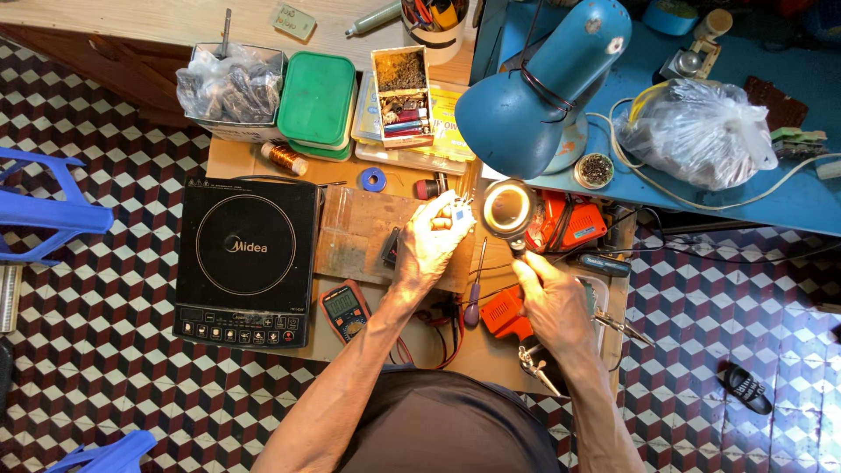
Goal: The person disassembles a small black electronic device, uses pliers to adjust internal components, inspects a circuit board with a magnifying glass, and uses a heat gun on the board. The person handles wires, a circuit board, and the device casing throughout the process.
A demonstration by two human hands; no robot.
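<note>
Blue lamp (543,88) x1; L hand (435,238) pinches 1 small part (459,213), R hand (550,298) grips 1 magnifier (509,208).

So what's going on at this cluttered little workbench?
A person sits at a small wooden bench. The left hand holds up a small electronic part; the right hand grips a lit magnifying glass right beside it, under a blue desk lamp. An induction cooktop and a multimeter lie to the left.
</note>
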